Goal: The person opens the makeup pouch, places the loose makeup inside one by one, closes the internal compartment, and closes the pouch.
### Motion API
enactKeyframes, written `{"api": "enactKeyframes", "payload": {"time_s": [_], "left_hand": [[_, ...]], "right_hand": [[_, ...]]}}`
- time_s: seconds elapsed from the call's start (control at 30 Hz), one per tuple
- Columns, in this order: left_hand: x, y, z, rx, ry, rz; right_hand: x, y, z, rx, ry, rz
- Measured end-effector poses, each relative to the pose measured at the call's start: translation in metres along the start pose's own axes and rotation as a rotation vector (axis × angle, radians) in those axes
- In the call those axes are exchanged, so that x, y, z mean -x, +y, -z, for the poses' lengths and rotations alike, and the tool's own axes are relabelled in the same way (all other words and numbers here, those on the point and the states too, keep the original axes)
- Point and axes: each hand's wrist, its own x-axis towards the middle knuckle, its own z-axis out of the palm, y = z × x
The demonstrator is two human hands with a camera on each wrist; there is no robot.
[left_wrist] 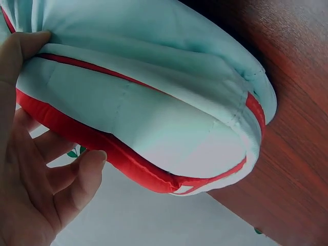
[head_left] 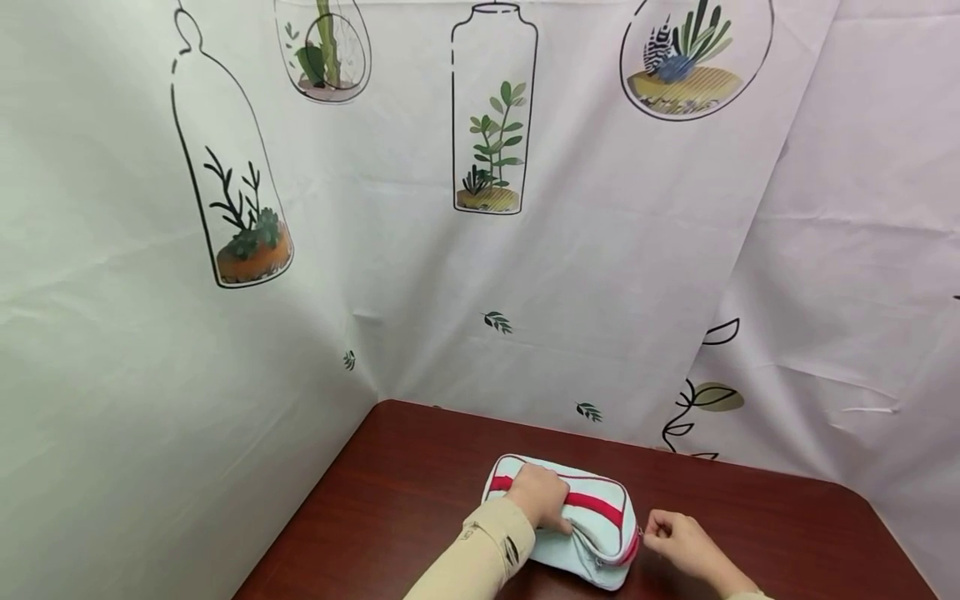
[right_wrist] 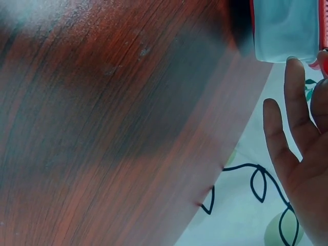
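A pale blue-white zippered pouch [head_left: 592, 487] with red stripes and red piping lies on the table. From above, my left hand [head_left: 538, 496] grips its middle. In the left wrist view the thumb [left_wrist: 36, 43] dents the pale fabric, while the other fingers curl along the red stripe [left_wrist: 128, 161]. At the pouch's right end, my right hand [head_left: 678, 540] pinches the small zipper pull [head_left: 640, 531] with thumb and index finger. Part of the zipper [right_wrist: 324, 25] shows at the edge of the right wrist view, with the other fingers [right_wrist: 294, 87] extended below the pouch's end.
The dark red-brown wooden table [head_left: 420, 467] has rounded back corners. Behind and to the left hang white cloth sheets [head_left: 600, 275] printed with plants in glass jars and leaf sprigs, meeting the table's edges.
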Motion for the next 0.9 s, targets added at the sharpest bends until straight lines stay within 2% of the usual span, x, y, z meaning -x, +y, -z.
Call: {"api": "enactKeyframes", "payload": {"time_s": [0.37, 0.57, 0.9], "left_hand": [[-0.0005, 0.0033, 0.0057, 0.040, -0.010, 0.063], [-0.0016, 0.0035, 0.0053, 0.047, -0.012, 0.067], [-0.0035, 0.0028, 0.0049, 0.060, -0.026, 0.072]], "right_hand": [[0.0013, 0.0006, -0.0001, -0.042, -0.057, -0.004], [0.0028, 0.0027, -0.0010, -0.052, -0.072, 0.020], [0.0072, 0.0029, -0.0045, -0.134, -0.113, 0.060]]}}
